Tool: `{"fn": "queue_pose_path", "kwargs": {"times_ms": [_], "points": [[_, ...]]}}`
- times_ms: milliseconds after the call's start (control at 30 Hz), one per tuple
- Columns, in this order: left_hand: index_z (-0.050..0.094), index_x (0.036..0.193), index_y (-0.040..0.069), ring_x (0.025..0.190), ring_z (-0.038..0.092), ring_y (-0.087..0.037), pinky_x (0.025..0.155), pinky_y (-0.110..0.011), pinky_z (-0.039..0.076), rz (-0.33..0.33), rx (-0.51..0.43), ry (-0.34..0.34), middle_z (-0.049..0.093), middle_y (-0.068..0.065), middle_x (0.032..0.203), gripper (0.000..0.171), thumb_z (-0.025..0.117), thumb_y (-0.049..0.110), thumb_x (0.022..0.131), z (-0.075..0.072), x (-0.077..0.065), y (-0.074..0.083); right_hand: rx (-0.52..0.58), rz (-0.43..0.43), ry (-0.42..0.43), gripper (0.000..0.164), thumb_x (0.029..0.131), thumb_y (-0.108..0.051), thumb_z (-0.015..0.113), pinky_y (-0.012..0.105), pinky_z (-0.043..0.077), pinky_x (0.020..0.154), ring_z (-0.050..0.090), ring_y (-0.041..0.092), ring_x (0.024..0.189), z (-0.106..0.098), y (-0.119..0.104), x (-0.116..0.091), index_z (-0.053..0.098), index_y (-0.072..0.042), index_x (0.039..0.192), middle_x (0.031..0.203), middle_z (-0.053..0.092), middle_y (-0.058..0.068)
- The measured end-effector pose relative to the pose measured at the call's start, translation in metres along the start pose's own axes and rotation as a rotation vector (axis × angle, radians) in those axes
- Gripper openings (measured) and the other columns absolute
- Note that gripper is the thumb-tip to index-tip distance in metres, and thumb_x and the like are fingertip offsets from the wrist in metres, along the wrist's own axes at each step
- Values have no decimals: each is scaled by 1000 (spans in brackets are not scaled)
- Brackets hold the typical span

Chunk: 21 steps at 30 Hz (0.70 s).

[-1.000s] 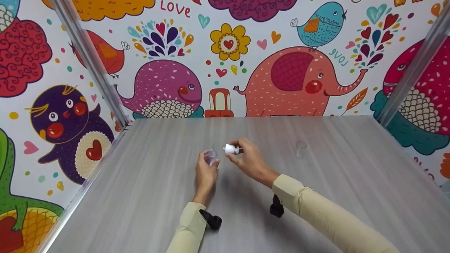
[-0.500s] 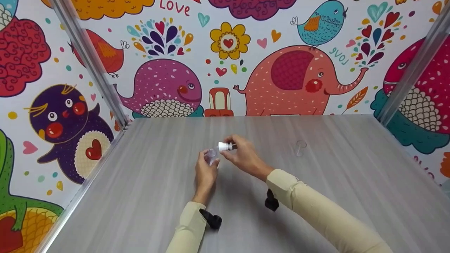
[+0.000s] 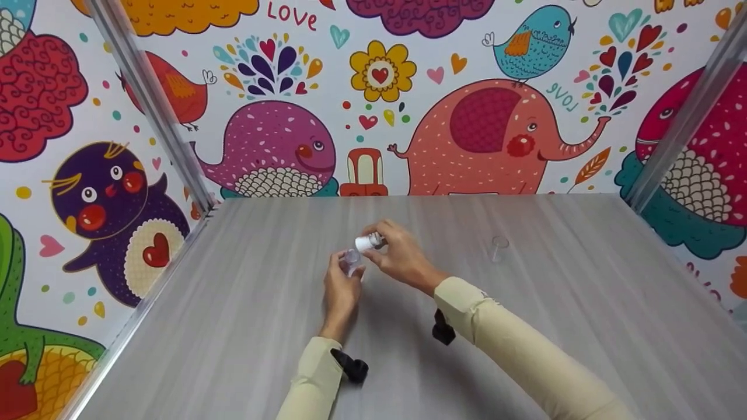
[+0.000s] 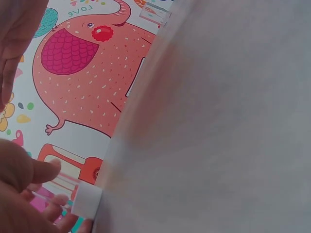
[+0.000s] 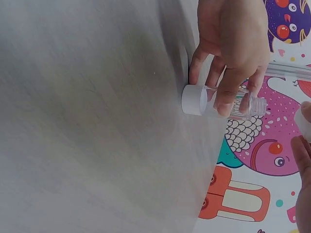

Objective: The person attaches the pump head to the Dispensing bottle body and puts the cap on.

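Observation:
My left hand (image 3: pixel 341 289) grips a small clear bottle (image 3: pixel 351 256) upright, low over the table, fingers and thumb around its body. In the right wrist view the bottle has a white base (image 5: pixel 193 99) and an uncapped threaded neck (image 5: pixel 258 107). My right hand (image 3: pixel 402 256) pinches a white cylindrical bottle top (image 3: pixel 366 242) by its narrower end. That top is tilted, its wide white end just above and right of the bottle's mouth. In the right wrist view, only part of the white top (image 5: pixel 304 121) shows at the right edge.
A clear, see-through cap (image 3: pixel 499 248) stands on the grey wood-grain table (image 3: pixel 245 280), to the right of my hands. Cartoon-printed walls (image 3: pixel 373 134) close off the back and sides, with metal posts (image 3: pixel 157 111) at the corners.
My right hand has moved left with the white top, bringing it close over the bottle's mouth and tilting it downward. The left hand holds the bottle in the same spot.

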<state>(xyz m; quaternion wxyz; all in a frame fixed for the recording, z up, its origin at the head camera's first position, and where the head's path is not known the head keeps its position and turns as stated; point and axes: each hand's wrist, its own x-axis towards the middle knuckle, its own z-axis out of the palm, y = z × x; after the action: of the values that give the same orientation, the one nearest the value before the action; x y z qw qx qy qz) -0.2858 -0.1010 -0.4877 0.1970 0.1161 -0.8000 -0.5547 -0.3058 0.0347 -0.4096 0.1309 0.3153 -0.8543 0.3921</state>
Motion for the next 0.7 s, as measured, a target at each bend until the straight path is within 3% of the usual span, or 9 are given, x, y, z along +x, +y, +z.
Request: {"fn": "queue_pose_path", "kwargs": {"times_ms": [700], "points": [[57, 125, 7, 116, 66, -33, 98, -50, 50, -26, 51, -14, 68, -19, 123, 37, 71, 9, 91, 0, 0, 1, 168, 163, -13, 27, 85, 2, 73, 39, 54, 98, 62, 23, 107, 14, 1, 9, 67, -5, 110, 113, 59, 11]]}}
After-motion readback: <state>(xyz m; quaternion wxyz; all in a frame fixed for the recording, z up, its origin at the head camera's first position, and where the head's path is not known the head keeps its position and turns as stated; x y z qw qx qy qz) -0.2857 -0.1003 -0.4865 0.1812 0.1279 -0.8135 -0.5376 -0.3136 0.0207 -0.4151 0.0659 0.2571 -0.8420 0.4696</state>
